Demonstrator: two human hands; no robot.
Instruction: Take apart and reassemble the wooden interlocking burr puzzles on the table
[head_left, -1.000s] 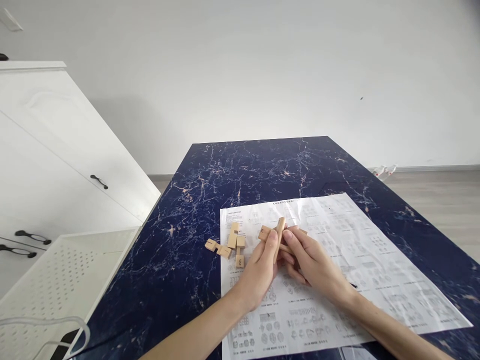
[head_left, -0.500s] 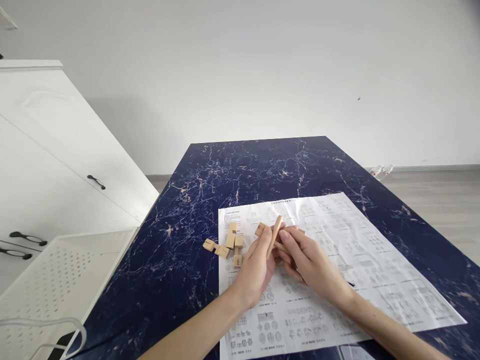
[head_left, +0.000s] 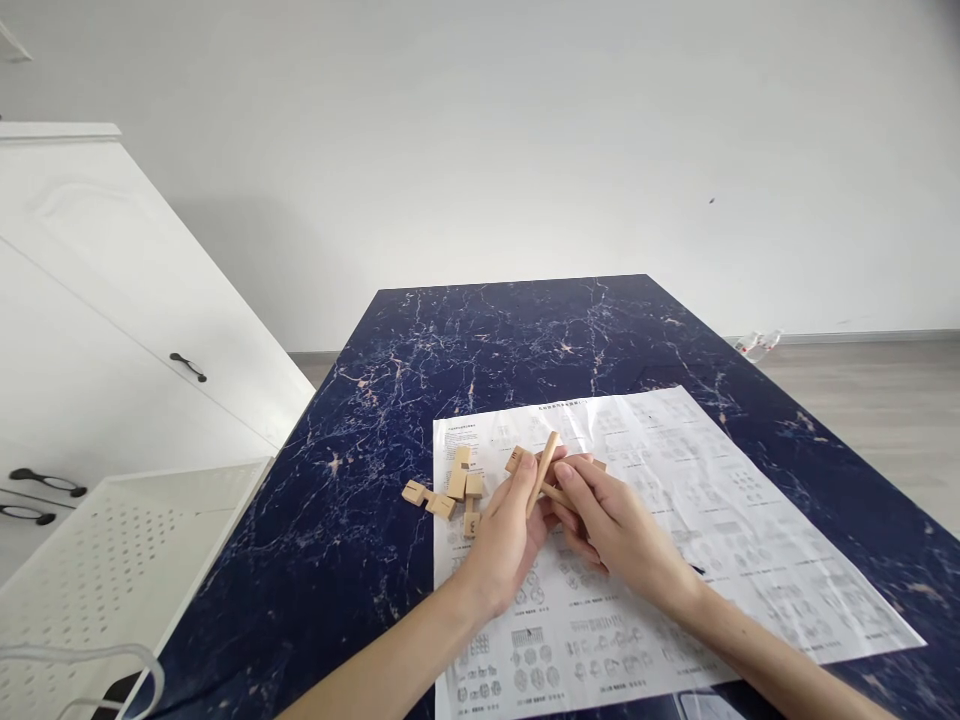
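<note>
Since a second ago our two hands and the crossed wooden puzzle sticks [head_left: 541, 468] between them have drifted slightly left and up in view, as has everything else, so the shift looks like our head's; the grip looks the same. Our left hand [head_left: 508, 540] closes its thumb and fingers on the upright, tilted stick, and our right hand [head_left: 611, 522] pinches the cross stick from the other side, fingers together. We hold the pieces just above the instruction sheet [head_left: 750, 530], near its far left part.

We work at a dark blue marble-patterned table [head_left: 465, 350] that runs away toward a plain white wall [head_left: 480, 130]. A white cabinet [head_left: 97, 300] with black handles stands at the left, and a white perforated tray [head_left: 112, 550] sits beside the table's near left corner. Grey wood flooring [head_left: 885, 400] shows at the right.

We count two hands, one printed sheet, at least two sticks in the grip, and a loose cluster of notched wooden blocks [head_left: 454, 489] lying at the sheet's left edge, about five, though overlap keeps us from an exact count.
</note>
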